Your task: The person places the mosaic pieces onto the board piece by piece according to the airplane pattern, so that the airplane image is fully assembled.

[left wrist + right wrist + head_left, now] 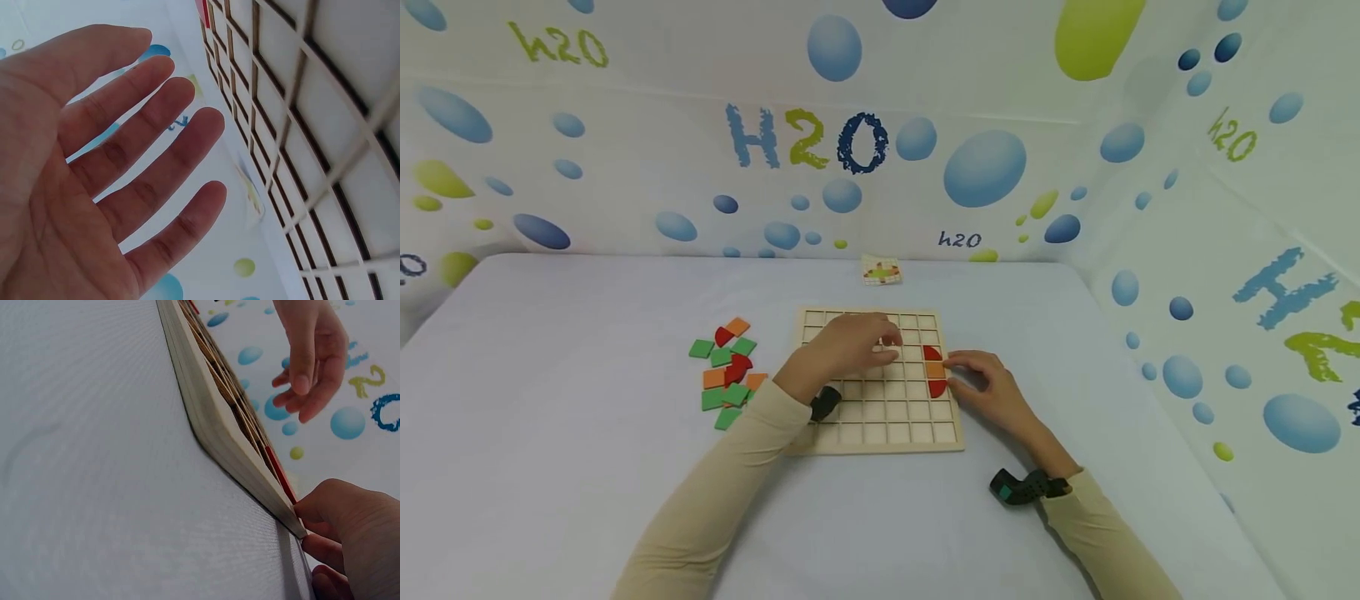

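A square wooden grid board lies on the table. Above its middle hovers my left hand, fingers spread and bent a little; the left wrist view shows the bare palm with nothing in it. At the board's right side is my right hand, with thumb and forefinger touching the rim at two spots. Beside them, in the rightmost column, an orange square tile sits between a red quarter-round tile on the far side and another red one on the near side.
Left of the board lies a loose heap of green squares, orange squares and red rounded tiles, partly behind my left sleeve. A small pattern card lies beyond the board, near the printed backdrop.
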Demonstrator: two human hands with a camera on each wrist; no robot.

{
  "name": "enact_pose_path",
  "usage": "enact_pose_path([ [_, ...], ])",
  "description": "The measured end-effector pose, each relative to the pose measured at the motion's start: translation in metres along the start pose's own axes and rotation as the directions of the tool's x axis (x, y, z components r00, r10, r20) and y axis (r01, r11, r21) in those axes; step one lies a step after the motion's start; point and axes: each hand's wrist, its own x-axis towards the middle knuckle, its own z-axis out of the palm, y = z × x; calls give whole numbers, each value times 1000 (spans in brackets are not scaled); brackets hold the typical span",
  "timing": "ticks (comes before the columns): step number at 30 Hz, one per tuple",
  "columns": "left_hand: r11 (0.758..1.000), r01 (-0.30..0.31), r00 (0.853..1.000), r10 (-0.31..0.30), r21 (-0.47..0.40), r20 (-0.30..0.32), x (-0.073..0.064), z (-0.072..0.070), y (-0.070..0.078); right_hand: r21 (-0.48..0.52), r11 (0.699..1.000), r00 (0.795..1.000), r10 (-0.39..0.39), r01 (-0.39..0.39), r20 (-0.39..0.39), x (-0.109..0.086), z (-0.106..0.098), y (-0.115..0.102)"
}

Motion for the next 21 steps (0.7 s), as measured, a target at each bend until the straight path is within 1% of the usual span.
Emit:
enact_pose_path([
  [13,999,33,999,-34,-17,-27,-21,-8,-12,2,1000,1000,-1,1,8,-1,-2,-2],
  [17,997,64,997,-66,-48,-26,-27,-12,-15,7,1000,1000,6,-6,7,-1,-1,-3],
  [21,993,80,996,-83,-81,-25,-33,-16,-22,2,1000,1000,3,-3,6,-1,0,-3],
])
